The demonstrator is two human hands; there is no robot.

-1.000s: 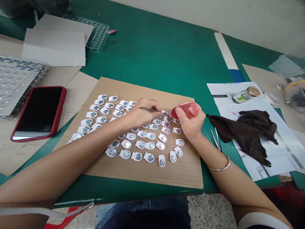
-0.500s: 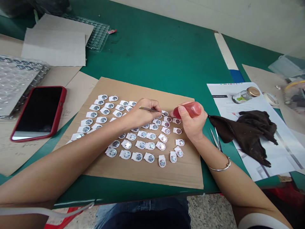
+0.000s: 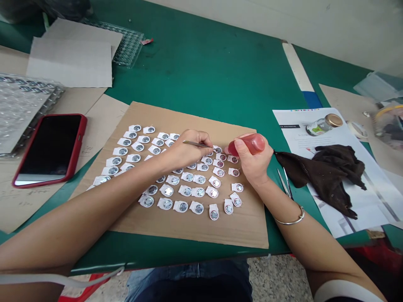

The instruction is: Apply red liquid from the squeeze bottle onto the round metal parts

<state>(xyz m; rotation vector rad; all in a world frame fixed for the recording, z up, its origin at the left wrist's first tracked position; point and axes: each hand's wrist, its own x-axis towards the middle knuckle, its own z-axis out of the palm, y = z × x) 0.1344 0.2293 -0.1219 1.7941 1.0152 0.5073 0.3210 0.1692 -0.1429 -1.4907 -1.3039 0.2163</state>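
Observation:
My left hand [image 3: 192, 147] is closed around slim metal tweezers [image 3: 195, 144], their tip pointing right, close to a small white tab with a round metal disc [image 3: 217, 149]. In my right hand [image 3: 255, 161] is a red squeeze bottle [image 3: 252, 144], tilted so its nozzle points left at the same tab. Whether the nozzle touches it I cannot tell. Several rows of similar tabs with discs [image 3: 197, 207] lie on a brown cardboard sheet [image 3: 189, 230] under both hands. My left forearm hides some of them.
A phone in a red case [image 3: 48, 149] and clear trays [image 3: 28, 109] lie at the left. At the right are scissors [image 3: 286, 184], a dark cloth [image 3: 330, 172], printed paper [image 3: 296, 138] and a glass jar [image 3: 324, 125]. Grey card [image 3: 71, 58] rests at the back left.

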